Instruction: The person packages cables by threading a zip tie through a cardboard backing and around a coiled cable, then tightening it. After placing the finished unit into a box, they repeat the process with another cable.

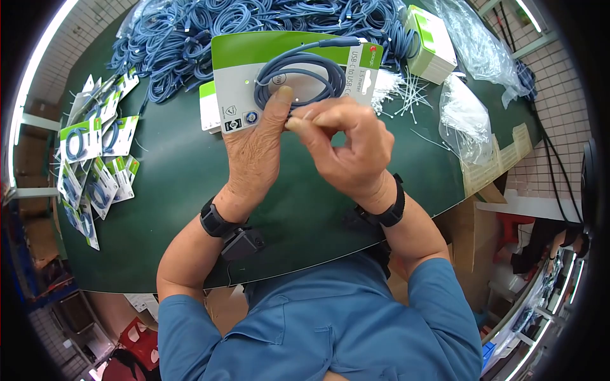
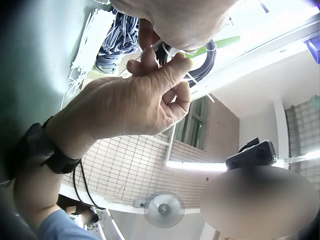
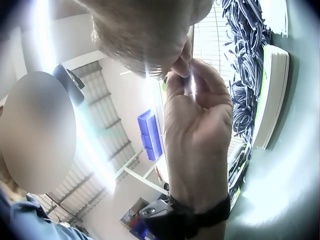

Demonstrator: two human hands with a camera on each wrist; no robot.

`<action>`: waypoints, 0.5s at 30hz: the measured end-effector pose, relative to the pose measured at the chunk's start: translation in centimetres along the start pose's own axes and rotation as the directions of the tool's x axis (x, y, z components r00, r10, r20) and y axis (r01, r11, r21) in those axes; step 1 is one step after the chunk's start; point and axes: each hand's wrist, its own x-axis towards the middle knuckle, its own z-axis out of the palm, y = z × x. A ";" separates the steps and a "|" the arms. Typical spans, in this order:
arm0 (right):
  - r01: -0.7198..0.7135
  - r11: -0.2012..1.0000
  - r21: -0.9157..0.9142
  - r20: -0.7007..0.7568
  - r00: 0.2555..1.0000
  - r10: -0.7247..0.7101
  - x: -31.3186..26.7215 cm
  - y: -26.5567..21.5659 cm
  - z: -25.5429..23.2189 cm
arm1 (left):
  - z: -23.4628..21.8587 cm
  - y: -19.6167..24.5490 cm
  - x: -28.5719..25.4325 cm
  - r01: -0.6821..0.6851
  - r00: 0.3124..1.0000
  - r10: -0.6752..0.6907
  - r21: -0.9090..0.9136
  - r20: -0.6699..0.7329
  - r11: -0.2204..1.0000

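Note:
A white and green retail card (image 1: 232, 76) printed "USB-C to USB-C" is held up over the table, with a blue coiled cable (image 1: 337, 73) lying against its front. My left hand (image 1: 254, 149) grips the card's lower edge, thumb pressed on the front by the coil; its other fingers are hidden behind the card. Close beside that thumb, my right hand (image 1: 352, 143) pinches a thin white cable tie (image 2: 202, 90) between thumb and forefinger. The tie's tail sticks out past the fingertips in the left wrist view.
A large heap of blue cables (image 1: 171, 38) covers the table's far side. Carded cables (image 1: 82, 143) lie at left. At right are a stack of cards (image 1: 432, 57), loose white ties (image 1: 413, 98), a bag of ties (image 1: 464, 117) and clear plastic (image 1: 476, 44).

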 end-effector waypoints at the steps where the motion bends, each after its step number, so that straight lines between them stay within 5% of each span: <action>1: -0.079 0.997 0.011 -0.042 0.996 0.079 -0.1 0.1 -0.1 | 0.2 0.2 -0.2 0.043 0.999 -0.043 -0.021 0.010 0.999; 15: 0.251 0.908 -0.335 0.133 0.967 -0.218 1.8 1.8 -1.4 | 0.3 -0.5 -0.2 0.143 0.990 -0.143 -0.016 -0.011 0.990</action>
